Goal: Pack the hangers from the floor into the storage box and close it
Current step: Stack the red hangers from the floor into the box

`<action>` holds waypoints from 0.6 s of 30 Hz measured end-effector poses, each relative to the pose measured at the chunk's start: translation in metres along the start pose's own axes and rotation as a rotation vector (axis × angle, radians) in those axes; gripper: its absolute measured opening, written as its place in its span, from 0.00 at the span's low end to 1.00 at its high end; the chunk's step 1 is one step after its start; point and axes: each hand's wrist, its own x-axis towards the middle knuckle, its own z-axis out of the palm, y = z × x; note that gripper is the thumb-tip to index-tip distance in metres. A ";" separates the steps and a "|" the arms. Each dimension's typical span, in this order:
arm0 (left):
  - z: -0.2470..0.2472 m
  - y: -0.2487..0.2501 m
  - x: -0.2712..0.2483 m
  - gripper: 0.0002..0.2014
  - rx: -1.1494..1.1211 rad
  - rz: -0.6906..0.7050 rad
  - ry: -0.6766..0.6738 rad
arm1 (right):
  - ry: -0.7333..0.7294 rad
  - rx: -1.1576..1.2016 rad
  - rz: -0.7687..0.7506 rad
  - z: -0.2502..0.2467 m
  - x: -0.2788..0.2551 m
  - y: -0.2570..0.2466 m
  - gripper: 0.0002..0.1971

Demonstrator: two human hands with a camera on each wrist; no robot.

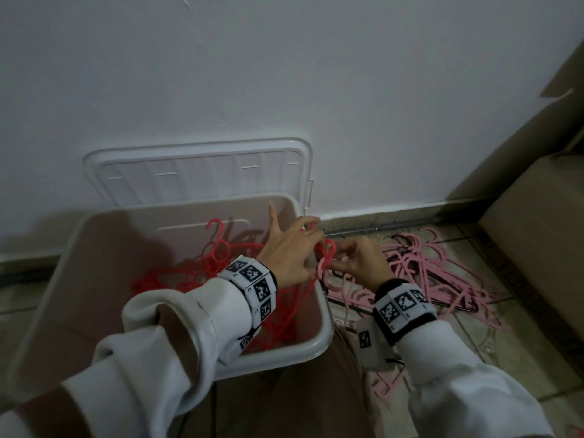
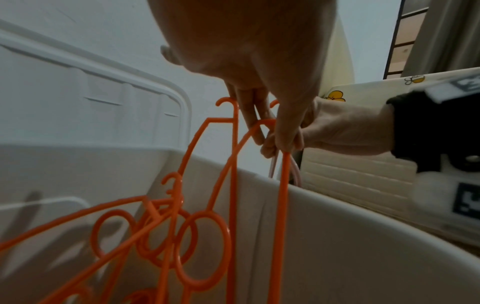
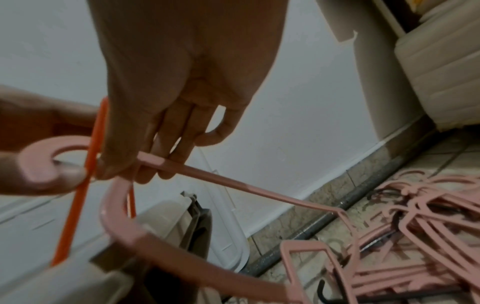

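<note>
A white storage box (image 1: pixel 326 314) stands open on the floor with several red-orange hangers (image 1: pixel 218 257) inside. Over its right rim my left hand (image 1: pixel 297 251) pinches a red-orange hanger (image 2: pixel 283 185) whose lower part hangs into the box; the index finger points up. Right beside it my right hand (image 1: pixel 360 263) pinches a pink hanger (image 3: pixel 233 183) near its hook, tangled against the orange one. A heap of pink hangers (image 1: pixel 442 273) lies on the tiled floor to the right. The lid (image 1: pixel 196 172) leans on the wall behind the box.
A large cardboard box (image 1: pixel 537 235) stands at the right against the wall. A dark pipe (image 1: pixel 379 229) runs along the skirting behind the heap. My trouser leg (image 1: pixel 300 399) is just in front of the storage box.
</note>
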 end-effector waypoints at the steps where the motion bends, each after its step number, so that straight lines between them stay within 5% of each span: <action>1: 0.000 -0.001 -0.001 0.18 0.011 0.018 -0.010 | -0.007 -0.026 -0.004 -0.003 0.001 -0.001 0.06; 9: -0.011 -0.005 -0.004 0.19 -0.019 0.017 0.068 | -0.039 -0.018 -0.019 -0.014 0.007 -0.001 0.03; 12: -0.008 -0.012 -0.006 0.17 -0.079 0.002 0.068 | 0.030 -0.039 0.011 -0.022 0.005 0.001 0.09; 15: -0.001 -0.017 -0.008 0.11 -0.089 -0.032 0.083 | 0.136 -0.220 0.087 -0.033 0.006 0.009 0.11; 18: 0.010 -0.011 -0.009 0.20 -0.134 -0.053 -0.013 | 0.035 -0.467 0.211 -0.036 0.008 0.014 0.15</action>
